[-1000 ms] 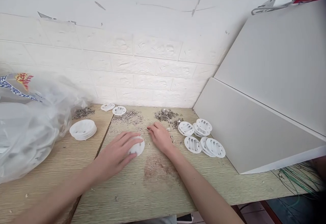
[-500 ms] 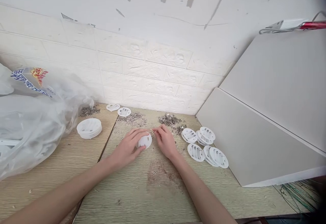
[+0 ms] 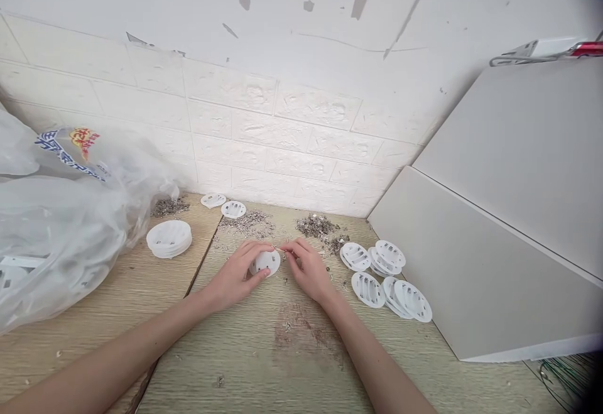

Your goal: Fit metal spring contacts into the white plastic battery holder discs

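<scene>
Near the middle of the wooden table [image 3: 226,345], a white disc [image 3: 266,265] is held in the left hand [image 3: 240,274]. Its rim is gripped between the thumb, laid along the near side, and the fingers, curved over the far side; a few small metal pieces are seen on its face. The right hand [image 3: 307,268] is brought up to the disc's right edge, its fingertips drawn narrowly together – whether a small piece is pinched between them cannot be told.

Beyond the hands, loose metal pieces are heaped in a darker pile [image 3: 315,225] and spread in a paler scatter [image 3: 249,222]; another heap [image 3: 170,207] is partly covered by a clear plastic bag [image 3: 75,232] at the far left. A stack of white discs [image 3: 168,238] is set beside the bag, and two single discs [image 3: 233,210] are laid near the brick-patterned wall [image 3: 254,119].

To the right, a group of discs [image 3: 367,289] is arranged in overlapping piles, with metal pieces fitted in their slots. Close behind that group, a grey panel [image 3: 490,269] is stood at a slant, and green and dark wires [image 3: 570,373] are bunched below its near corner.
</scene>
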A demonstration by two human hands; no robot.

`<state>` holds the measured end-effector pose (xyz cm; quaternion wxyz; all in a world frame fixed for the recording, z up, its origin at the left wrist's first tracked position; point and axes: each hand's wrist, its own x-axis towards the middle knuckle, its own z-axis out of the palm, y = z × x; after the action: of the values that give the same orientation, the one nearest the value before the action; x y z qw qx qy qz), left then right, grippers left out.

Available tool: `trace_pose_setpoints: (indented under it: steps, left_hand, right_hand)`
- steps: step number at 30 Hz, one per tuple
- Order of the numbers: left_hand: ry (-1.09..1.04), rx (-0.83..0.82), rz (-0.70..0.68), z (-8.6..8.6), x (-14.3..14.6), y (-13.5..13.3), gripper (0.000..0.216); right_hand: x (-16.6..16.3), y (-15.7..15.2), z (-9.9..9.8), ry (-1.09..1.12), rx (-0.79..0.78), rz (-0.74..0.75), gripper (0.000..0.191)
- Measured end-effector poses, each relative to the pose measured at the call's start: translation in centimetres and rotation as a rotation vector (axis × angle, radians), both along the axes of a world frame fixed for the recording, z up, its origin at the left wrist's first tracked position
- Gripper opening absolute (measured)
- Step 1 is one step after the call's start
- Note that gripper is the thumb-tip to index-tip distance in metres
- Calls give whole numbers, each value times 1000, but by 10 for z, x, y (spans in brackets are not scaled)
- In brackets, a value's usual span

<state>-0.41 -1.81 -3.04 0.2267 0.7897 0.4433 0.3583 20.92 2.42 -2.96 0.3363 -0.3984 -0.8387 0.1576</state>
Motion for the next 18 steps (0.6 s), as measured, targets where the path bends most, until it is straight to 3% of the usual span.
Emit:
trace_pose_setpoints:
  steps: [18]
  left_hand:
    - [-108, -86, 21, -1, 1, 5, 34]
  right_hand:
    - [-1, -2, 2, 40, 42, 71, 23]
